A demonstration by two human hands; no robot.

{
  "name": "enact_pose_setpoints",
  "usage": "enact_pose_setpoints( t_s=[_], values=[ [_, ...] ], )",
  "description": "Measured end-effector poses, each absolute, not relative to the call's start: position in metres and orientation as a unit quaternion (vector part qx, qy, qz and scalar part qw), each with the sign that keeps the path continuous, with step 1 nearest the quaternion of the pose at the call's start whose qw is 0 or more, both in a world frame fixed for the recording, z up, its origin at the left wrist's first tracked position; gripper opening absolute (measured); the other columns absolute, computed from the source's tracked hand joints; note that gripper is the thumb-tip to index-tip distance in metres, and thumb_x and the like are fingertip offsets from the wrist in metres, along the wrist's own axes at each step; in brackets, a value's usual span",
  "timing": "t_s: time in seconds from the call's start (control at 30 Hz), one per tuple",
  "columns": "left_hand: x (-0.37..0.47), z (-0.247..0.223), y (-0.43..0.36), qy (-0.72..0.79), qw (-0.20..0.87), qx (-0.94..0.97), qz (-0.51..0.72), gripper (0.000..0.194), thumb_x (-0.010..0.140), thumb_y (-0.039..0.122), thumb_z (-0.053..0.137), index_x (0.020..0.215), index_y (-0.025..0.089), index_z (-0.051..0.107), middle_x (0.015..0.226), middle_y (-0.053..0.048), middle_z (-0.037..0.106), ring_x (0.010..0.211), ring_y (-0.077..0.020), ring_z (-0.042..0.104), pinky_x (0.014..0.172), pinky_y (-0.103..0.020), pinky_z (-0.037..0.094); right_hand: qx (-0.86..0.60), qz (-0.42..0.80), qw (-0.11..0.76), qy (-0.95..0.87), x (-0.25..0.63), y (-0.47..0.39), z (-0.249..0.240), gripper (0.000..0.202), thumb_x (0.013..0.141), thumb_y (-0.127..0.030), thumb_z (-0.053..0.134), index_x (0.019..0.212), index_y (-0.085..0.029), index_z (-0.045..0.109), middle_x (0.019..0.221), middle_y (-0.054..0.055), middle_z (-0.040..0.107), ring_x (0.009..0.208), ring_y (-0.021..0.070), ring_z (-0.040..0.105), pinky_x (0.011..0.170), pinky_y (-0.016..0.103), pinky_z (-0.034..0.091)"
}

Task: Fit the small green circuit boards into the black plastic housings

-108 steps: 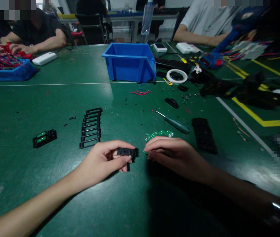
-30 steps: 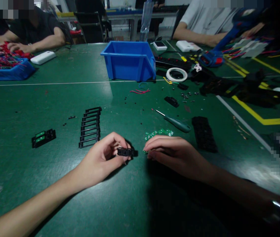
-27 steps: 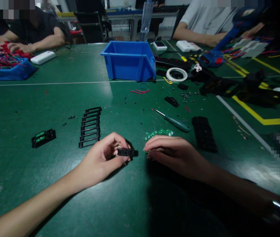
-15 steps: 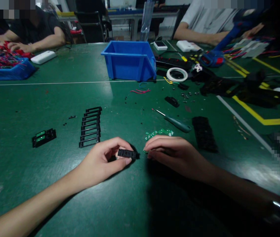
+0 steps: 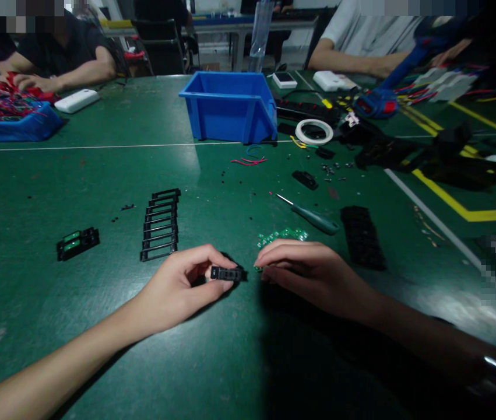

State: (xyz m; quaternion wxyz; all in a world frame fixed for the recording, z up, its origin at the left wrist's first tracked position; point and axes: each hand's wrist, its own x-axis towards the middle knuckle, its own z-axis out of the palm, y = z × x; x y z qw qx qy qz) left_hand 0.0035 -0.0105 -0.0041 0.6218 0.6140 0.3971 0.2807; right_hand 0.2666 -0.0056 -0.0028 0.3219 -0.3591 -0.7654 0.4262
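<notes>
One small black part [image 5: 227, 274], boxy and ridged, pinched between thumb and fingers of the left hand [image 5: 186, 280], low over the smooth green tabletop [image 5: 213, 361]. Just across a narrow gap, the right hand [image 5: 311, 269], fingers curled toward the thumb; a green bit [image 5: 257, 268] at the fingertips, impossible to tell whether gripped. Behind those knuckles, glossy angular green pieces [image 5: 282, 234], then a slanted screwdriver [image 5: 313, 218], slim metal shaft, rounded handle. Off left, thin black bars [image 5: 160, 221], ladder-like, and a black holder [image 5: 78, 244] with shiny green inserts.
</notes>
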Motion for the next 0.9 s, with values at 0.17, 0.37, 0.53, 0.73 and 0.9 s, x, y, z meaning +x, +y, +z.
enact_pose_setpoints(
  t_s=[0.17,0.37,0.53,0.73,0.9],
  values=[
    [0.0034,-0.0002,-0.0095,0.407,0.631,0.600,0.275,0.018,0.092,0.026,0.071,0.106,0.015,0.068,0.095,-0.006,0.071,0.075,-0.0123,0.061,0.067,-0.024,0.048,-0.355,0.427,0.324,-0.766,0.2670,-0.0059,-0.0030,0.012,0.096,-0.020,0.064,0.099,-0.018,0.075,0.097,0.009,0.074,0.087,0.0184,0.070,0.075,0.029,0.054],
    [0.0051,0.0038,-0.0076,0.403,0.662,0.567,0.280,0.023,0.093,0.031,0.070,0.106,0.013,0.067,0.086,-0.006,0.073,0.070,-0.0125,0.064,0.066,-0.025,0.053,-0.360,0.425,0.322,-0.766,0.2674,-0.0071,-0.0028,0.012,0.096,-0.022,0.064,0.099,-0.018,0.075,0.097,0.008,0.074,0.085,0.0181,0.070,0.074,0.029,0.055],
    [0.0058,0.0042,-0.0079,0.400,0.679,0.548,0.282,0.021,0.094,0.033,0.069,0.102,0.014,0.065,0.084,-0.007,0.075,0.069,-0.0135,0.068,0.063,-0.024,0.055,-0.361,0.430,0.322,-0.762,0.2674,-0.0069,-0.0022,0.012,0.095,-0.020,0.065,0.100,-0.018,0.076,0.097,0.008,0.074,0.085,0.0176,0.070,0.074,0.029,0.054],
    [0.0049,0.0038,-0.0077,0.377,0.678,0.564,0.283,0.027,0.098,0.040,0.063,0.094,0.013,0.065,0.078,-0.007,0.076,0.065,-0.0130,0.067,0.060,-0.023,0.052,-0.358,0.431,0.319,-0.764,0.2681,-0.0072,-0.0033,0.011,0.095,-0.019,0.065,0.099,-0.017,0.076,0.097,0.008,0.073,0.085,0.0166,0.069,0.075,0.028,0.053],
    [0.0032,0.0047,-0.0074,0.368,0.670,0.584,0.274,0.042,0.101,0.048,0.054,0.083,0.012,0.067,0.073,-0.008,0.074,0.062,-0.0135,0.064,0.059,-0.025,0.052,-0.361,0.428,0.318,-0.765,0.2678,-0.0068,-0.0036,0.011,0.095,-0.020,0.066,0.100,-0.017,0.076,0.098,0.008,0.074,0.086,0.0173,0.069,0.075,0.029,0.053]
  ],
)
